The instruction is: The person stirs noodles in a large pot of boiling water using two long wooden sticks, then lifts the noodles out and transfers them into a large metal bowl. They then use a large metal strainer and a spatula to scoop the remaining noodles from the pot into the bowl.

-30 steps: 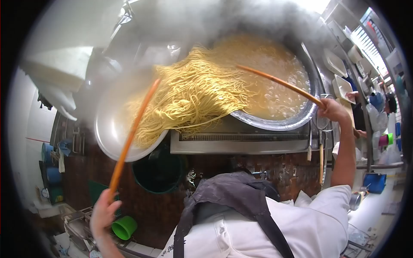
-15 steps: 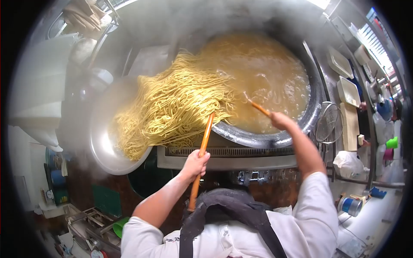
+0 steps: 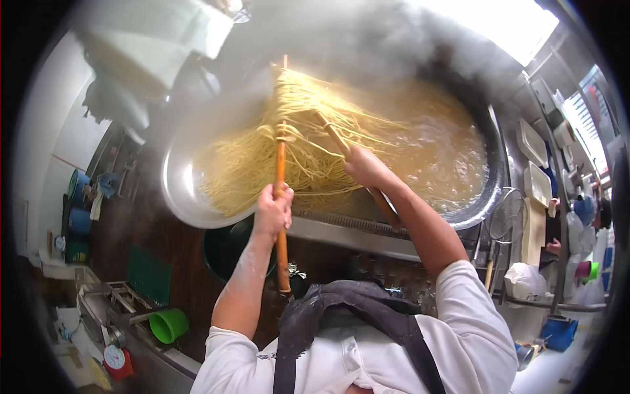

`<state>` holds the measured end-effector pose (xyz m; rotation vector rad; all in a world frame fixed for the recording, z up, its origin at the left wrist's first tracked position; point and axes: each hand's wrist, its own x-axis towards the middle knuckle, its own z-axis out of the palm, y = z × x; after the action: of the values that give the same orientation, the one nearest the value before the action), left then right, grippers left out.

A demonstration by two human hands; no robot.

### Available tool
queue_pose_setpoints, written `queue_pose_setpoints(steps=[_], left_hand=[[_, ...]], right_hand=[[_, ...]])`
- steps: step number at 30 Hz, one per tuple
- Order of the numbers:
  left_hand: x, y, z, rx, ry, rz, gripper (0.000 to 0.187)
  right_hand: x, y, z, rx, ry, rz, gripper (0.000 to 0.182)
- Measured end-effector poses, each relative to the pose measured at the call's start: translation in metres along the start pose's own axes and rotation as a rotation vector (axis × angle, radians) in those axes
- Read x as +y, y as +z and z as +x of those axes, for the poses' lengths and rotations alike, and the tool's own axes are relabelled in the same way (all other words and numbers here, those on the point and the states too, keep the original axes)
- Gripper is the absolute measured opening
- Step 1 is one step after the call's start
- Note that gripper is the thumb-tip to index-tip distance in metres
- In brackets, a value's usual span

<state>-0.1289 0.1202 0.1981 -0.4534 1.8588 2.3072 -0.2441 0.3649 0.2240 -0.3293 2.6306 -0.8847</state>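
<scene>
The big pot (image 3: 467, 218) sat ahead of the person and to the right, full of cloudy, bubbling water. The bowl (image 3: 182, 195) was on the pot's left side. The noodles (image 3: 308, 171) made a long heap that ran sideways, from the pot's water out past its left edge and into the bowl. Steam blurred the pot's far side.

The left stick (image 3: 280, 172) was left of the pot. It pointed away from the person, across the long way of the heap, and strands hung over its far part. The right stick (image 3: 336, 136) was nearer the pot, by its left edge. It leaned, with its far tip in the noodles, up and to the left, and its other end back toward the person.

The right hand (image 3: 369, 167) was the one nearer the pot. Its fingers were wrapped around the right stick, and the noodles lay just to the left of that grip. The left hand (image 3: 272, 211) was farther left of the pot, closed snugly around the left stick, with the noodles straight ahead of its grip.
</scene>
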Motion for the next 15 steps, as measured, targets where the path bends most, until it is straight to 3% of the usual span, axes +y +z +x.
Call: queue_pose_setpoints(steps=[3, 7, 11, 13, 15], left_hand=[[0.026, -0.063, -0.007, 0.108, 0.041, 0.026, 0.019], [0.023, -0.147, 0.014, 0.195, -0.020, -0.057, 0.019], [-0.042, -0.246, 0.035, 0.216, -0.154, 0.135, 0.021], [-0.065, -0.290, 0.008, 0.137, -0.300, 0.612, 0.024], [-0.089, -0.338, -0.038, 0.247, 0.043, 1.313, 0.030]], right_hand=[[-0.085, 0.041, 0.023, -0.028, 0.015, 0.052, 0.022], [-0.150, 0.101, 0.035, -0.065, -0.174, -0.179, 0.024], [-0.098, 0.148, 0.038, -0.023, -0.190, -0.344, 0.020], [-0.039, 0.139, 0.026, -0.017, -0.264, -0.569, 0.018], [-0.004, 0.095, -0.004, -0.021, -0.166, -0.589, 0.020]])
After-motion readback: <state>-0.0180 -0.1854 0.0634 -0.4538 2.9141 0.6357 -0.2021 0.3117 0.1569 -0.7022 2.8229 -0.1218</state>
